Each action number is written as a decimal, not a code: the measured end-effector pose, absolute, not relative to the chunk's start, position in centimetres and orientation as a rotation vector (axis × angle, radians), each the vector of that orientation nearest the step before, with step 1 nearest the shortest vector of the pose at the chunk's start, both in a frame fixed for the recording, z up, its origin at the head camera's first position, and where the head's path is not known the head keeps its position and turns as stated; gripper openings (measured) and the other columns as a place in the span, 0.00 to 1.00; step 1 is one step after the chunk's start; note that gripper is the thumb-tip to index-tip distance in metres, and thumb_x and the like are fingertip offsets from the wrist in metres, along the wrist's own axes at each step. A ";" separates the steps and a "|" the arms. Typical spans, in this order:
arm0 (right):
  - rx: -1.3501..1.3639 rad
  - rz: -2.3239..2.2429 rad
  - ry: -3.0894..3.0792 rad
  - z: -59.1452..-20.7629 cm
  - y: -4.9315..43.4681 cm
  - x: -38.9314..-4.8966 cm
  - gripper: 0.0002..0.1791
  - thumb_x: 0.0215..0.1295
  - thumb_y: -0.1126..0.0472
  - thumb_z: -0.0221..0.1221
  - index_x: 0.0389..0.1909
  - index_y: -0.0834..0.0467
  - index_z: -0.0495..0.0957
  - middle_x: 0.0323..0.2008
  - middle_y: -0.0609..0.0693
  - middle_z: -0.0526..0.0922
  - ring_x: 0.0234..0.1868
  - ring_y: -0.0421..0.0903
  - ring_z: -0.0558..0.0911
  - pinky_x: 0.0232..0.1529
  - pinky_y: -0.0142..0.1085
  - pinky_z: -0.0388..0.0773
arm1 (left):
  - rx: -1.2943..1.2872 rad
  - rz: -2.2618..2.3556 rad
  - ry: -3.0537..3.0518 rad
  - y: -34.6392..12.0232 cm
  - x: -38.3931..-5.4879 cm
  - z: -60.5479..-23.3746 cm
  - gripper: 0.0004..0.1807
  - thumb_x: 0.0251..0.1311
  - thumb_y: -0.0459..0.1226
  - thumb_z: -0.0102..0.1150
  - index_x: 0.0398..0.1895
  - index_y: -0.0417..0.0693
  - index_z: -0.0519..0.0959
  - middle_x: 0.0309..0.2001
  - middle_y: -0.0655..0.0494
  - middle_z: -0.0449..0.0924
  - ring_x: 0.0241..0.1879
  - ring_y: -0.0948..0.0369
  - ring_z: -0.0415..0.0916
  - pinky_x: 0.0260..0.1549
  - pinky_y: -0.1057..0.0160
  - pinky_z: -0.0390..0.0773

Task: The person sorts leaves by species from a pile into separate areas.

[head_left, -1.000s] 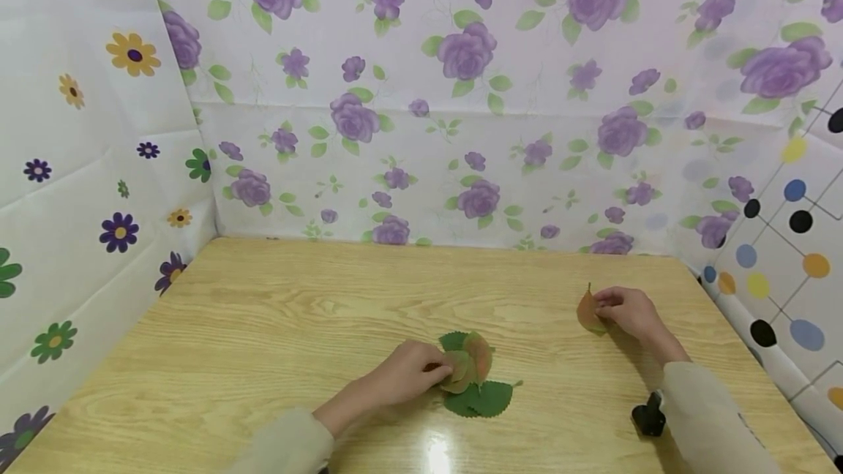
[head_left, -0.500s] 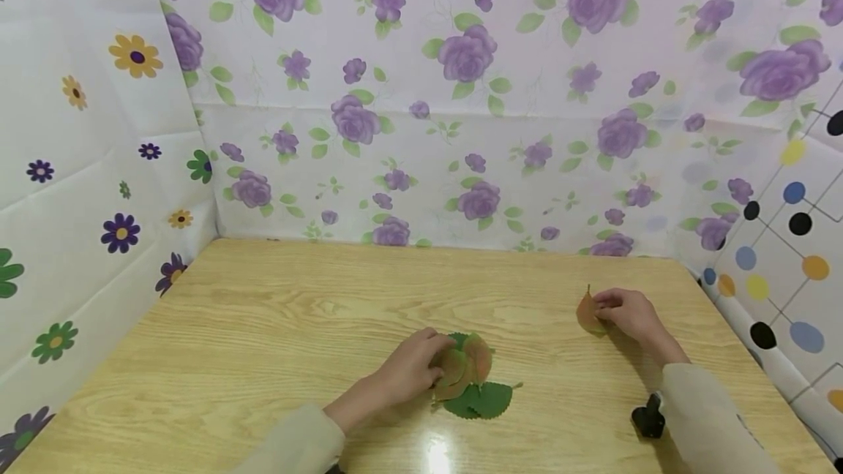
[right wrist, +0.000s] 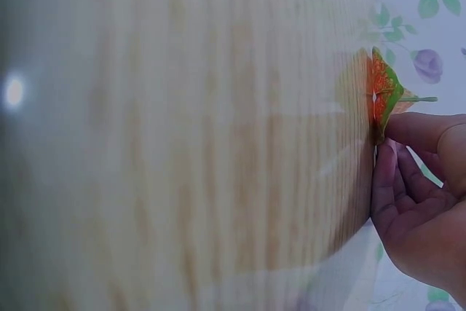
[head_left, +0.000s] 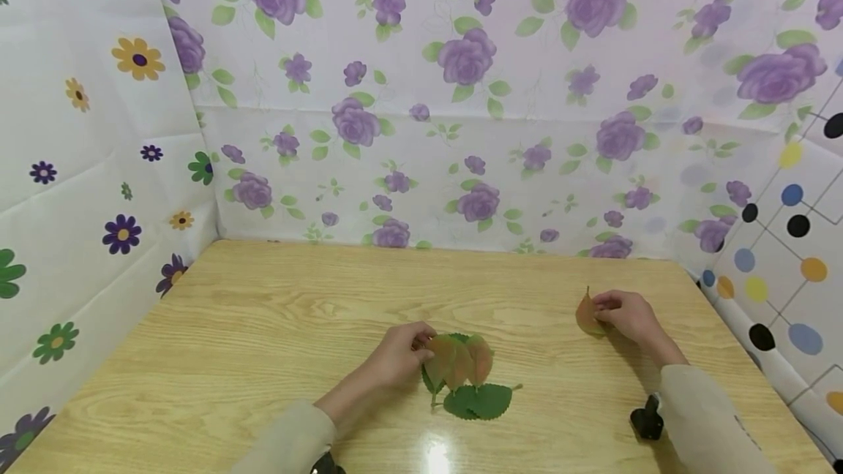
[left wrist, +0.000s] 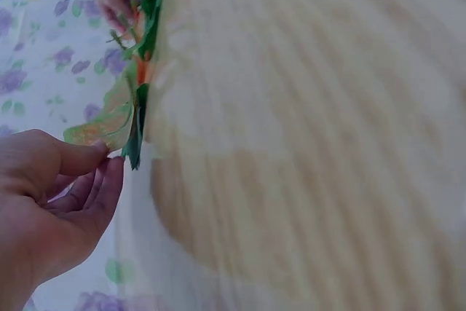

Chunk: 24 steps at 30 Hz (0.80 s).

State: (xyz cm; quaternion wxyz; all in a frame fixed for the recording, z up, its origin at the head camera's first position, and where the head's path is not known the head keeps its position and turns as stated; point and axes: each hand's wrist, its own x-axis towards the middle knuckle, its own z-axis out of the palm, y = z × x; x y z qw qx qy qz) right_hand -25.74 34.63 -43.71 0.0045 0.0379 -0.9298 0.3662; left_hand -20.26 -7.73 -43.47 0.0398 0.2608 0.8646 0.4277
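As L fingers (left wrist: 108, 191) pinch leaf (left wrist: 100, 130), R (head_left: 627, 311) another (head_left: 585, 315).

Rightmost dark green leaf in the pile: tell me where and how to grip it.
Pinching the dark green leaf by its stem, coming from the right, seems best: the stem juts out on that side, clear of the reddish leaves and away from the left hand.

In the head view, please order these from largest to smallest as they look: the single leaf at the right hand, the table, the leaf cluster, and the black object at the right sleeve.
1. Table
2. Leaf cluster
3. Single leaf and black object: too alike to rank.
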 end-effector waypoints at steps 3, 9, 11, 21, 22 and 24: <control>0.123 1.158 -2.907 -43.7 34.6 -25.6 0.14 0.64 0.69 0.59 0.48 0.74 0.77 0.38 0.61 0.82 0.40 0.58 0.80 0.36 0.40 0.77 | 0.733 1.367 2.613 -8.1 -20.5 -43.4 0.10 0.60 0.25 0.60 0.45 0.33 0.78 0.38 0.50 0.79 0.39 0.55 0.76 0.38 0.62 0.78; 0.124 1.157 -2.904 -43.8 34.7 -25.6 0.14 0.64 0.69 0.59 0.47 0.74 0.77 0.37 0.61 0.82 0.40 0.57 0.80 0.35 0.39 0.77 | 0.587 1.537 2.448 -8.3 -21.0 -43.0 0.09 0.62 0.25 0.57 0.45 0.32 0.78 0.38 0.51 0.77 0.39 0.57 0.75 0.39 0.60 0.79; 0.118 1.155 -2.906 -43.8 34.7 -25.6 0.14 0.64 0.69 0.59 0.47 0.74 0.77 0.37 0.61 0.82 0.40 0.58 0.80 0.36 0.39 0.77 | 0.556 1.599 2.379 -8.2 -21.1 -42.8 0.08 0.64 0.25 0.55 0.45 0.32 0.77 0.36 0.50 0.76 0.37 0.57 0.75 0.39 0.58 0.80; 0.119 1.157 -2.897 -43.8 34.6 -25.6 0.14 0.64 0.69 0.59 0.48 0.74 0.77 0.38 0.62 0.83 0.41 0.59 0.80 0.38 0.41 0.78 | 0.445 1.806 2.179 -5.8 -22.6 -41.4 0.09 0.66 0.26 0.54 0.47 0.30 0.76 0.38 0.47 0.76 0.38 0.58 0.77 0.45 0.56 0.80; 0.122 1.153 -2.897 -43.8 34.6 -25.6 0.14 0.64 0.69 0.59 0.48 0.74 0.77 0.38 0.62 0.83 0.41 0.59 0.80 0.38 0.42 0.78 | 0.440 1.828 2.155 -5.4 -22.7 -41.2 0.09 0.66 0.25 0.54 0.47 0.29 0.75 0.39 0.47 0.77 0.38 0.59 0.78 0.45 0.56 0.80; 0.131 1.141 -2.896 -43.7 34.5 -25.6 0.14 0.64 0.69 0.59 0.48 0.74 0.77 0.38 0.62 0.83 0.41 0.59 0.80 0.38 0.42 0.78 | 0.438 1.859 2.116 -4.6 -23.0 -40.8 0.09 0.65 0.25 0.53 0.47 0.28 0.75 0.39 0.46 0.77 0.37 0.59 0.78 0.45 0.56 0.80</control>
